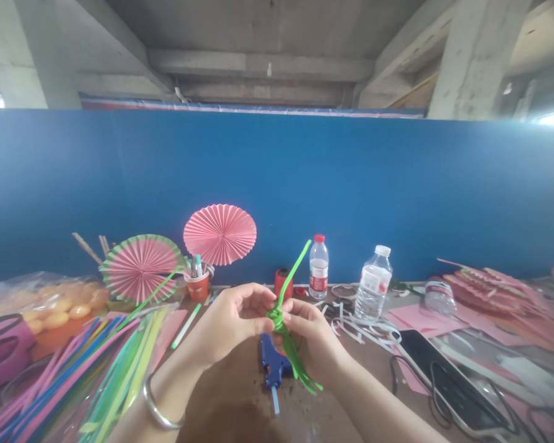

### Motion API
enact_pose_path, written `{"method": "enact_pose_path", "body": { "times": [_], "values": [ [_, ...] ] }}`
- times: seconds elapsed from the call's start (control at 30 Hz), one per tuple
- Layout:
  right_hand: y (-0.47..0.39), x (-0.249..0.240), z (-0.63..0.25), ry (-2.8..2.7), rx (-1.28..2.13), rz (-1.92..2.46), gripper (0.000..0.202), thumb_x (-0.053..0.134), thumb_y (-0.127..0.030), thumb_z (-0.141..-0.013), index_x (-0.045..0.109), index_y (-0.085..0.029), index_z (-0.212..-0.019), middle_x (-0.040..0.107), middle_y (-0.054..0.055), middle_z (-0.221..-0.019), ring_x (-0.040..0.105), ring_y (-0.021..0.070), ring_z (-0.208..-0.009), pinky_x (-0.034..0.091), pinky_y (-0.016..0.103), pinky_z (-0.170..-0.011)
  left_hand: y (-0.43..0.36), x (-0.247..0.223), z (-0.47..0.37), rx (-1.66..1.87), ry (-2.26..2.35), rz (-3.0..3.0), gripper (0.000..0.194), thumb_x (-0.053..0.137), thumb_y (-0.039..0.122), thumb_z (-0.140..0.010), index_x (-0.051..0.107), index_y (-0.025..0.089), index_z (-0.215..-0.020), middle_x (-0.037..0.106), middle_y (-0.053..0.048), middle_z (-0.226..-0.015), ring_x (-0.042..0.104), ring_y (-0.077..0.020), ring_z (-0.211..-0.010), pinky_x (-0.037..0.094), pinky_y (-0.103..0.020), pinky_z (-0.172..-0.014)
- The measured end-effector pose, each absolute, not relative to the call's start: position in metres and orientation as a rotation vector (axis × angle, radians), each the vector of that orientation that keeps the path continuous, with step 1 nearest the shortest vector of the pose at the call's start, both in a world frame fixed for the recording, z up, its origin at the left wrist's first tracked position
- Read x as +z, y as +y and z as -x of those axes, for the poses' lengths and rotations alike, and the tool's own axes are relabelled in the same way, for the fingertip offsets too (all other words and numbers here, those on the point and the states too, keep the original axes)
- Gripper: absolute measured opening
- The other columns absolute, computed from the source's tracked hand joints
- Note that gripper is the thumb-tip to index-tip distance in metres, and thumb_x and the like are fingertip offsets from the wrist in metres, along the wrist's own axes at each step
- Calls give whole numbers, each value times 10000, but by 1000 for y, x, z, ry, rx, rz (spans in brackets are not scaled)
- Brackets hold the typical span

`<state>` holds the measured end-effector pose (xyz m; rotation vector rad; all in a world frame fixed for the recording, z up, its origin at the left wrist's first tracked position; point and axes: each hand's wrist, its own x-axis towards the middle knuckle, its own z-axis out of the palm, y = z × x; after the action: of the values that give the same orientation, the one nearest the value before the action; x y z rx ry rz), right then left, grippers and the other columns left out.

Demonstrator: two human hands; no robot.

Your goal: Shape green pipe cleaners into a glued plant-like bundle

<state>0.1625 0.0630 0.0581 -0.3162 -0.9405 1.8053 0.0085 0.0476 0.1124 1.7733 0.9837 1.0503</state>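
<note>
Between my two hands is a bundle of bright green pipe cleaners (292, 357), twisted into a knot at the fingertips. One stem sticks up from the knot, and several loose ends hang down below it. My left hand (240, 317) pinches the knot from the left with thumb and fingers. My right hand (311, 332) closes on the same bundle from the right, just under the knot. A blue glue gun (272, 363) with a pale glue stick in its back lies on the table below and behind the bundle.
Loose coloured pipe cleaners (120, 369) lie at left beside a bag of orange balls (60, 304). Pleated pink paper fans (220, 234) stand behind. Two water bottles (318, 271), white paper strips (360, 326) and a phone (452, 381) with a black cable are at right.
</note>
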Motion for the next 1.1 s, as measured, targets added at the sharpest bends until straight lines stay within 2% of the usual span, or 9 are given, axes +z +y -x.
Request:
{"method": "enact_pose_path", "body": {
  "times": [0.2, 0.33, 0.5, 0.77, 0.87, 1.1],
  "values": [
    [64, 55, -163, -1044, 1792, 466, 223, 740, -211, -625, 536, -125, -656, 589, -1, -561, 534, 85, -470, 401, 195, -483, 47, 113, -4, 904, 975, -1784, 357, 661, 162, -651, 617, 176, -1006, 669, -61, -923, 605, -202, -849, 477, -333, -764],
    [64, 53, -161, -1057, 1789, 496, 219, 745, -215, -610, 557, -119, -667, 594, 4, -580, 542, 89, -494, 416, 207, -514, 47, 114, -2, 836, 1003, -1838, 280, 632, 152, -655, 636, 184, -934, 675, -48, -924, 612, -199, -852, 466, -321, -776],
    [66, 50, -160, -1076, 1792, 520, 192, 732, -207, -618, 588, -106, -695, 608, 17, -589, 540, 88, -489, 408, 209, -514, 47, 110, 1, 830, 1148, -1971, 187, 587, 158, -673, 607, 194, -855, 644, -5, -798, 593, -169, -770, 452, -283, -704],
    [67, 51, -159, -1089, 1764, 594, 197, 741, -219, -605, 603, -100, -678, 620, 23, -566, 558, 105, -477, 393, 207, -494, 39, 113, -4, 875, 1296, -2194, 115, 544, 185, -691, 626, 216, -766, 607, 7, -802, 564, -169, -754, 428, -264, -684],
    [68, 50, -158, -1078, 1745, 602, 211, 745, -230, -601, 602, -97, -681, 621, 25, -552, 564, 110, -473, 401, 211, -493, 36, 114, -7, 884, 1352, -2281, 166, 533, 170, -696, 652, 245, -784, 626, 12, -783, 565, -172, -716, 412, -258, -644],
    [67, 50, -157, -1037, 1725, 590, 209, 738, -215, -605, 599, -99, -711, 620, 20, -552, 575, 114, -481, 408, 214, -488, 32, 122, -13, 871, 1402, -2288, 255, 502, 81, -687, 660, 253, -788, 642, 18, -810, 586, -180, -762, 409, -259, -691]
  ]
}}
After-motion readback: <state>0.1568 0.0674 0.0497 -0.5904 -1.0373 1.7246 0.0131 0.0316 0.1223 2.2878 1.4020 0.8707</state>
